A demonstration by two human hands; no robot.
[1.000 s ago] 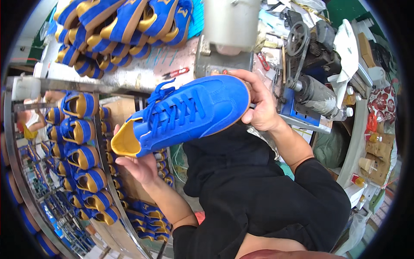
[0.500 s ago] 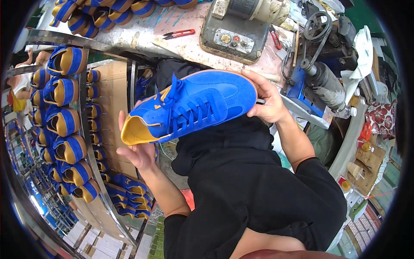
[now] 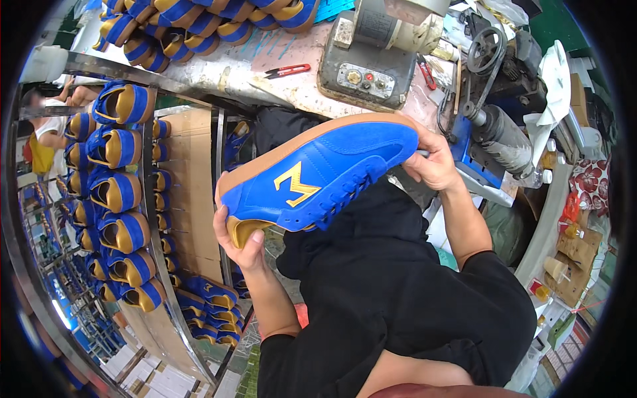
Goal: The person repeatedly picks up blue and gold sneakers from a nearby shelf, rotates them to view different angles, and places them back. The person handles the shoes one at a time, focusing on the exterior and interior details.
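A blue lace-up sneaker [image 3: 265, 189] with a tan sole and a yellow side emblem is held up in front of me, turned so its side faces me. Its heel, with a yellow lining showing, rests in my left hand [image 3: 242, 242], thumb at the collar and fingers around the back. At the toe, my right hand [image 3: 434, 159] grips the front end between thumb and fingers. Something small and dark shows beside the right thumb; I cannot make out what it is. The laces hang along the lower side of the shoe.
A metal rack [image 3: 156, 232] of similar blue and yellow shoes stands at my left. On the workbench [image 3: 245, 79] are a shoe pile [image 3: 199, 26], red-handled thread snips [image 3: 287, 70] and a grey machine [image 3: 365, 73]. A belt-driven machine [image 3: 501, 132] stands right. Another person [image 3: 50, 126] is far left.
The sneaker has rolled from showing its laces and opening to showing its side and sole edge. Both hands still hold it, and my left thumb now presses at the heel collar.
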